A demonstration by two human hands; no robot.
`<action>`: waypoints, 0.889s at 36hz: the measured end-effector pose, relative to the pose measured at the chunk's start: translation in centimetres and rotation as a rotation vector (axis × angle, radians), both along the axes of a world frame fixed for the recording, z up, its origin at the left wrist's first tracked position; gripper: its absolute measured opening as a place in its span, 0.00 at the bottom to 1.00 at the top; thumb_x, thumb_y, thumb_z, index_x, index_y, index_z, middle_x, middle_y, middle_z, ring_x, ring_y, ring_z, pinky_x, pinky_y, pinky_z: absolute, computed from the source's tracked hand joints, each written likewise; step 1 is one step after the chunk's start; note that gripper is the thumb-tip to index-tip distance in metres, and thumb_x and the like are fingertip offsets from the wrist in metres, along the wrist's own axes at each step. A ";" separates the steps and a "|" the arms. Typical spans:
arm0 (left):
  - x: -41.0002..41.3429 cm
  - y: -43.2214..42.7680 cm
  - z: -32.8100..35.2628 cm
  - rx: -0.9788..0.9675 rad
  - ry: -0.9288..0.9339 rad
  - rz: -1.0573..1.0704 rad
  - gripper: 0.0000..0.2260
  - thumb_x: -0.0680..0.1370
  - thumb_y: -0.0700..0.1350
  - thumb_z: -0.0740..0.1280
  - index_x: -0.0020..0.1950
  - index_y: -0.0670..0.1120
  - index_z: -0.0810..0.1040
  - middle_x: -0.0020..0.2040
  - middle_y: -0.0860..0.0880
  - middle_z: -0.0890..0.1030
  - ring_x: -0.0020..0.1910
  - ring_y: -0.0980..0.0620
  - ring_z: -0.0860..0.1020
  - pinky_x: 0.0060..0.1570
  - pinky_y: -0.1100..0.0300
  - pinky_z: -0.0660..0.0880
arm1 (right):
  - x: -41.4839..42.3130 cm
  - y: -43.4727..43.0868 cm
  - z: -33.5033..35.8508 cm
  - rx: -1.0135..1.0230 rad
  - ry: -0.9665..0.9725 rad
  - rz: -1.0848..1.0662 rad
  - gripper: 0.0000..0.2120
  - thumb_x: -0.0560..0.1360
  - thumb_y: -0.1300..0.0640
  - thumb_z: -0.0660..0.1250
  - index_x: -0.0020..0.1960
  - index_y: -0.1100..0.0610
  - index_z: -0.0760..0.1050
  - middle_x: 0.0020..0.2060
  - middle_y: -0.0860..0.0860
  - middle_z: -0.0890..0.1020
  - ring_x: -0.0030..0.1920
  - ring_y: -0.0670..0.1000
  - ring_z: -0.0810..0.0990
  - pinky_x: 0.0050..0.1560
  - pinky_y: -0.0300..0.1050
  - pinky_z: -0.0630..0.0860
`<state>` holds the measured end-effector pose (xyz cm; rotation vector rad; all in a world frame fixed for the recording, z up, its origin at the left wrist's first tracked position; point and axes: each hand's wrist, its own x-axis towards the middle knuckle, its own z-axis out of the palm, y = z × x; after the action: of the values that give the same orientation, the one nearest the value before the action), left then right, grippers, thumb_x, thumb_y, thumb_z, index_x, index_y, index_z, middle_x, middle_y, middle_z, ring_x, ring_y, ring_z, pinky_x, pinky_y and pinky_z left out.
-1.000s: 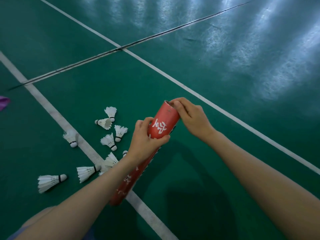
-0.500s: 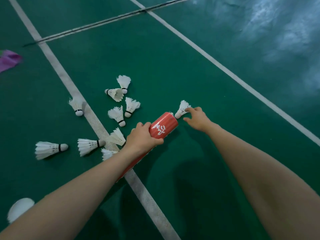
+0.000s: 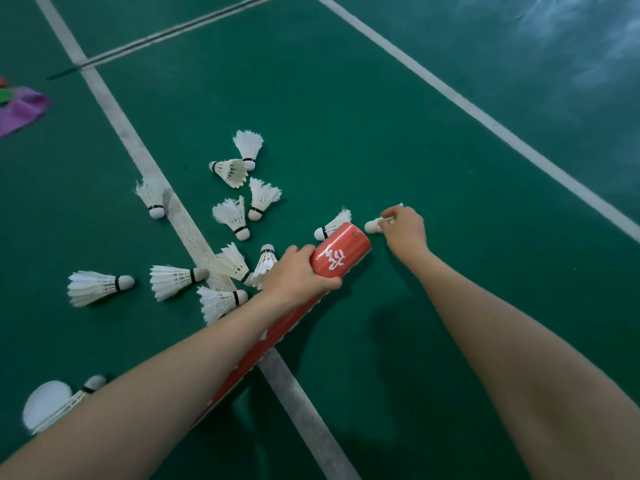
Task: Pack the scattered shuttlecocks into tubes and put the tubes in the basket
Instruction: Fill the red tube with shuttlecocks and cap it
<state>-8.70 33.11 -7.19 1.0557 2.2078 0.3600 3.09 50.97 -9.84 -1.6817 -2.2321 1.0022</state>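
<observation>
My left hand grips a long red tube with white lettering near its upper end; the tube slants down to the left behind my forearm. My right hand pinches a white shuttlecock just right of the tube's mouth, its cork pointing left and its feathers mostly hidden by my fingers. Another shuttlecock lies right behind the tube's mouth. Several more shuttlecocks are scattered on the green floor to the left.
A white court line runs diagonally under the shuttlecocks and the tube. A white round lid lies at the lower left beside one shuttlecock. A purple cloth lies at the far left edge.
My right hand left the tube's mouth, reached to the floor and picked up a shuttlecock. My left hand lowered the tube toward the floor. The view tilted down.
</observation>
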 end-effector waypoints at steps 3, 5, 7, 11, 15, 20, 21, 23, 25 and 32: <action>0.8 0.2 0.4 0.024 -0.032 -0.032 0.23 0.66 0.63 0.71 0.56 0.54 0.71 0.48 0.52 0.72 0.43 0.54 0.75 0.46 0.55 0.76 | 1.3 -0.5 2.3 0.108 0.082 -0.064 0.10 0.78 0.60 0.62 0.55 0.59 0.79 0.55 0.56 0.79 0.55 0.56 0.77 0.54 0.45 0.71; 1.3 0.4 1.0 0.041 -0.066 -0.060 0.25 0.66 0.63 0.71 0.57 0.54 0.71 0.48 0.52 0.72 0.43 0.53 0.76 0.49 0.52 0.77 | 2.3 -0.8 4.6 0.183 0.141 -0.054 0.08 0.78 0.60 0.62 0.52 0.59 0.78 0.53 0.55 0.79 0.53 0.55 0.77 0.53 0.46 0.70; 2.0 0.5 1.9 0.065 -0.111 -0.087 0.26 0.65 0.63 0.72 0.59 0.54 0.71 0.48 0.52 0.72 0.44 0.52 0.76 0.50 0.51 0.78 | 3.4 -1.2 7.2 0.236 0.191 -0.023 0.06 0.78 0.61 0.63 0.53 0.58 0.76 0.51 0.55 0.79 0.50 0.53 0.77 0.51 0.45 0.71; 3.3 0.7 4.6 0.152 -0.171 -0.149 0.31 0.65 0.61 0.74 0.64 0.55 0.68 0.51 0.53 0.71 0.46 0.53 0.76 0.51 0.51 0.78 | 5.5 -2.8 12.4 0.172 0.246 0.067 0.17 0.78 0.62 0.63 0.65 0.56 0.66 0.50 0.53 0.77 0.46 0.53 0.75 0.46 0.43 0.70; 4.0 0.7 7.7 0.285 -0.187 -0.173 0.33 0.65 0.60 0.75 0.66 0.53 0.67 0.51 0.55 0.71 0.47 0.55 0.76 0.51 0.50 0.77 | 7.6 -4.7 16.7 0.151 0.243 0.105 0.18 0.78 0.61 0.63 0.65 0.57 0.63 0.49 0.53 0.79 0.46 0.54 0.77 0.49 0.49 0.73; 4.5 0.8 11.1 0.460 -0.268 -0.211 0.33 0.63 0.62 0.75 0.63 0.57 0.67 0.51 0.56 0.71 0.48 0.55 0.77 0.50 0.52 0.79 | 9.5 -7.7 22.1 0.234 0.263 0.203 0.13 0.80 0.59 0.59 0.64 0.56 0.64 0.45 0.51 0.83 0.46 0.54 0.80 0.51 0.49 0.73; 4.6 0.8 11.7 0.492 -0.278 -0.227 0.33 0.63 0.62 0.75 0.63 0.57 0.67 0.52 0.56 0.71 0.48 0.55 0.77 0.51 0.52 0.79 | 9.7 -8.3 23.3 0.247 0.248 0.240 0.14 0.81 0.59 0.57 0.66 0.56 0.63 0.44 0.52 0.83 0.45 0.55 0.80 0.51 0.50 0.73; 5.0 0.9 12.9 0.560 -0.302 -0.250 0.34 0.62 0.61 0.76 0.63 0.56 0.68 0.52 0.55 0.72 0.49 0.55 0.76 0.51 0.52 0.78 | 9.7 -9.5 25.6 0.233 0.225 0.318 0.16 0.82 0.56 0.55 0.69 0.56 0.61 0.42 0.53 0.83 0.44 0.53 0.79 0.51 0.48 0.73; 5.4 0.8 13.8 0.639 -0.333 -0.256 0.34 0.61 0.61 0.76 0.63 0.54 0.69 0.53 0.53 0.72 0.49 0.55 0.76 0.51 0.53 0.77 | 9.7 -10.4 27.4 0.195 0.173 0.422 0.19 0.81 0.53 0.57 0.69 0.55 0.59 0.46 0.51 0.83 0.45 0.50 0.78 0.52 0.44 0.73; 4.9 -0.1 14.1 0.767 -0.431 -0.220 0.31 0.63 0.58 0.77 0.63 0.54 0.71 0.53 0.52 0.74 0.50 0.54 0.76 0.50 0.50 0.77 | 9.5 -11.5 30.2 0.142 -0.099 0.590 0.22 0.70 0.43 0.67 0.51 0.53 0.58 0.47 0.52 0.77 0.48 0.56 0.78 0.52 0.56 0.74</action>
<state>-3.84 32.98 6.89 1.4219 1.5545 1.2656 12.60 39.45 20.32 -1.0469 -2.8673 0.8417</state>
